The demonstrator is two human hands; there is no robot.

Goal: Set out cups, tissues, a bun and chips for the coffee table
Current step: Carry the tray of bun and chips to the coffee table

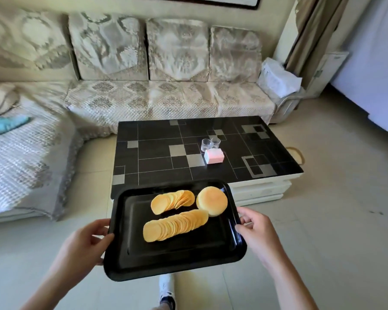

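I carry a black tray (126, 260) in front of me, above the floor before the coffee table (157, 153). My left hand (87, 240) grips the tray's left rim and my right hand (253, 229) grips its right rim. On the tray lie two fanned rows of round chips (175, 224) and a round bun (211, 200) at the far right corner. Two clear glass cups (210, 143) stand together on the black tiled table top, with a pink and white tissue pack (214, 155) just in front of them.
A patterned L-shaped sofa (166, 101) runs behind and to the left of the table. A blue cloth (7, 125) lies on its left section. A white bag (278, 77) sits at the sofa's right end. My shoe (167, 291) shows on the tiled floor below the tray.
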